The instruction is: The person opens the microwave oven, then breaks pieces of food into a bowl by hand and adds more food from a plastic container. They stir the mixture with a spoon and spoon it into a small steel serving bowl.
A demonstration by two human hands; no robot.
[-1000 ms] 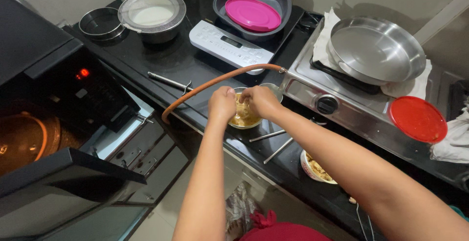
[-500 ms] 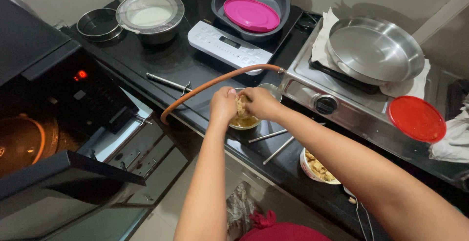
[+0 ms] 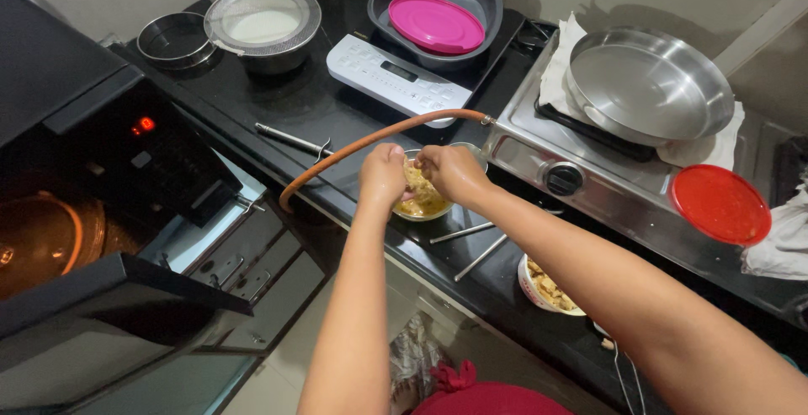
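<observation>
Far left: open oven (image 3: pixel 93 247), orange glow inside, red display lit on its dark panel. Behind it, on black counter (image 3: pixel 278 108), a round steel ring (image 3: pixel 172 40) beside a sieve-topped pot (image 3: pixel 265 23). Further right, white induction plate (image 3: pixel 396 78) carrying a grey pan (image 3: pixel 433 11) with a pink lid (image 3: pixel 435 23). Orange hose (image 3: pixel 353 150) arcing from counter edge to gas stove (image 3: pixel 589 171). At centre, near the front edge: left hand (image 3: pixel 383 175) and right hand (image 3: pixel 450 171) close together over a small steel bowl (image 3: pixel 425 204) of yellowish batter, fingers curled and pinching a batter-coated piece between them, just above the bowl. Two metal rods (image 3: pixel 471 242) lying just right of the bowl. Lower right, a small white bowl (image 3: pixel 547 289) of food pieces. On the stove, a wide steel pan (image 3: pixel 648 82); red lid (image 3: pixel 720 204) at its right.
</observation>
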